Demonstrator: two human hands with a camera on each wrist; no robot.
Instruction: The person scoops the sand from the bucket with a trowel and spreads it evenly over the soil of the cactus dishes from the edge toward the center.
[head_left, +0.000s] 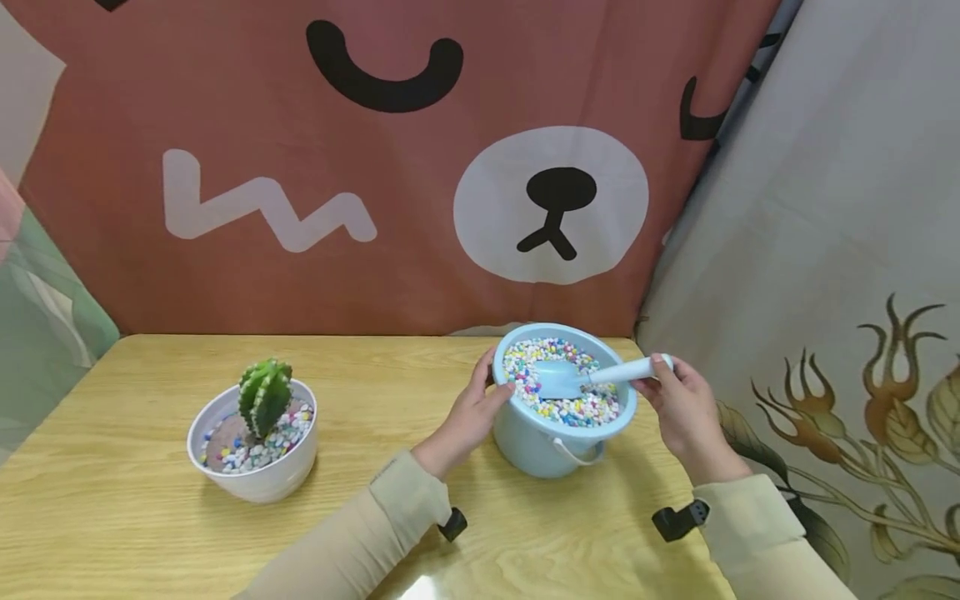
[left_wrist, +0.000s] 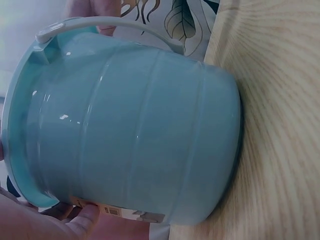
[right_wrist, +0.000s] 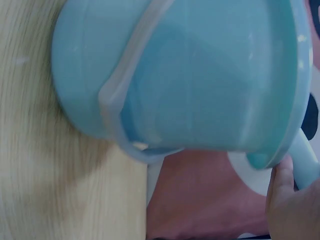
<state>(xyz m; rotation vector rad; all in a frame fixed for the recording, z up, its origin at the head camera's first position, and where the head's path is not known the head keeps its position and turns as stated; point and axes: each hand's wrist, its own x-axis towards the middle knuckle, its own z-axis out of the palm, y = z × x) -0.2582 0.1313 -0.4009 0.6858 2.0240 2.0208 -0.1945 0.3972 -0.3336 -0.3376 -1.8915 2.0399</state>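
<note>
A light blue bucket [head_left: 532, 454] full of small multicoloured pebbles [head_left: 592, 410] is at the right of the table. My left hand [head_left: 468, 408] grips its left rim, thumb over the edge and other fingers on the outer wall. In the left wrist view the bucket's side [left_wrist: 135, 125] shows a label low down. A light blue toy shovel [head_left: 558, 380] lies with its blade on the pebbles and its handle over the right rim. My right hand [head_left: 686, 412] holds the end of that handle, with fingers at the bucket's rim [right_wrist: 300, 75] in the right wrist view.
A white pot [head_left: 273, 482] with a green cactus [head_left: 264, 398] and coloured pebbles stands at the left of the wooden table [head_left: 360, 375]. A reddish bear-print curtain [head_left: 405, 292] hangs behind the table, a flowered one [head_left: 825, 250] at the right. The bucket's handle [head_left: 573, 454] hangs at its front.
</note>
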